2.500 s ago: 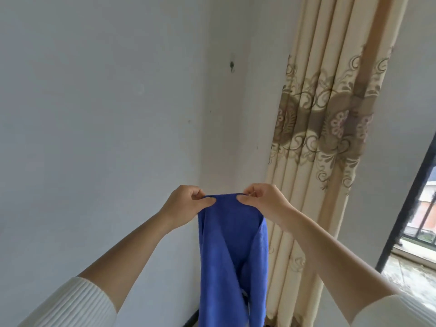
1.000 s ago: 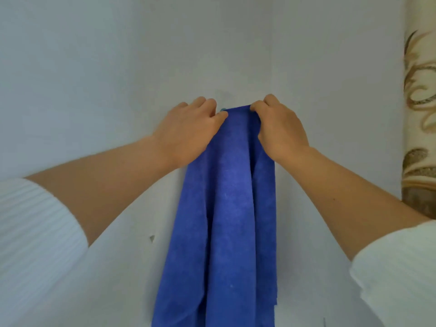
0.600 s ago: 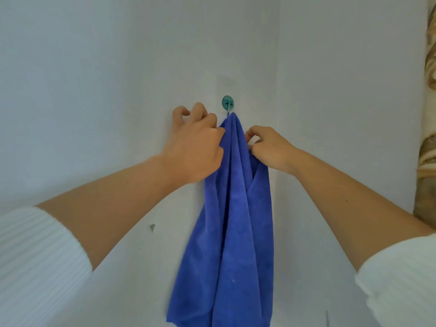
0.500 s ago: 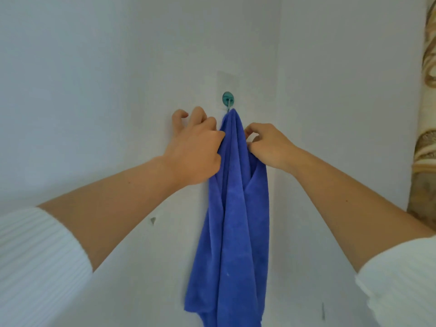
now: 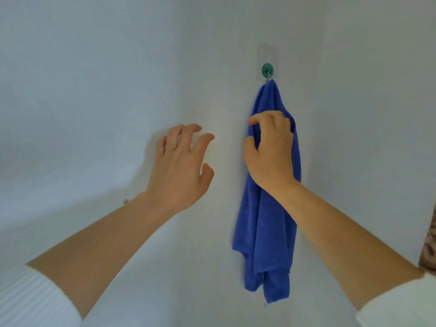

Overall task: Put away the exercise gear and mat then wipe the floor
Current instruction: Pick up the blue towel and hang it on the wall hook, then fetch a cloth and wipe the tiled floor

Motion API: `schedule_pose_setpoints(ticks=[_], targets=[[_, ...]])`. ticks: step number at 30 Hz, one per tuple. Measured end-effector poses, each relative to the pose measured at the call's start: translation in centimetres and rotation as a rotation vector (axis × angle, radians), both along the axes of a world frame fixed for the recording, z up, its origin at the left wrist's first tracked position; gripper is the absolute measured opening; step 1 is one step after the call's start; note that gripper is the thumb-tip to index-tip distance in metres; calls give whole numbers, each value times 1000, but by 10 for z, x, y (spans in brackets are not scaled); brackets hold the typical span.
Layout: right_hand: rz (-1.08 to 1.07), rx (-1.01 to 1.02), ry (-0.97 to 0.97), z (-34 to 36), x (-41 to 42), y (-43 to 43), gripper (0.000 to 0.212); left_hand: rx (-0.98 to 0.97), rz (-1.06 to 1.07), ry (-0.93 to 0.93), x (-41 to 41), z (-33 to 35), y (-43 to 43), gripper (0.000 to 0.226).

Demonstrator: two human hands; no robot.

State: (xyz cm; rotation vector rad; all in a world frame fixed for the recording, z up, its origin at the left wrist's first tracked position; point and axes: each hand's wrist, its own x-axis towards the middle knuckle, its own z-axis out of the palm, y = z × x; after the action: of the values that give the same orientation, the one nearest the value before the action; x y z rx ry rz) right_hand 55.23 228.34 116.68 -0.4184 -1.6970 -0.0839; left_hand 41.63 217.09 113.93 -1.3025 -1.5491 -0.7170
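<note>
A blue cloth (image 5: 266,232) hangs in loose folds from a small teal hook (image 5: 267,70) on the pale wall, close to the room's corner. My right hand (image 5: 271,152) is in front of the cloth's upper part, its fingers loosely curled with thumb and forefinger apart; no pinch on the fabric shows. My left hand (image 5: 181,166) hovers to the left of the cloth, apart from it, with fingers spread and loosely bent, and it holds nothing. Both forearms are bare with white sleeves pushed up.
Pale walls (image 5: 94,90) fill the view and meet in a corner just right of the hook. A strip of patterned curtain (image 5: 430,251) shows at the right edge.
Both hands carried the cloth up to the hook and hung it there. Since then the left hand has moved off to the left, and the right hand has slid down the cloth and loosened.
</note>
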Motion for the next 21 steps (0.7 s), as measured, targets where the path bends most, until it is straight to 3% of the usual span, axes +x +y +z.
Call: schedule_pose_setpoints(ticks=[8,15,19,21], targets=[[301,-16,-251,-71,-88,-96,29,-99,209,-162,-64,-51,-136,51],[536,-51,-366,-114,-176,-254,34,-114,422,-316,-116,-92,-318,48],[719,-255,-324,-157,-211,-371,29,-58,541,-474,-133,-125,-447,47],[784,-325,-410,-186,-229,-435,30,-88,642,-534,-139,-151,-518,47]])
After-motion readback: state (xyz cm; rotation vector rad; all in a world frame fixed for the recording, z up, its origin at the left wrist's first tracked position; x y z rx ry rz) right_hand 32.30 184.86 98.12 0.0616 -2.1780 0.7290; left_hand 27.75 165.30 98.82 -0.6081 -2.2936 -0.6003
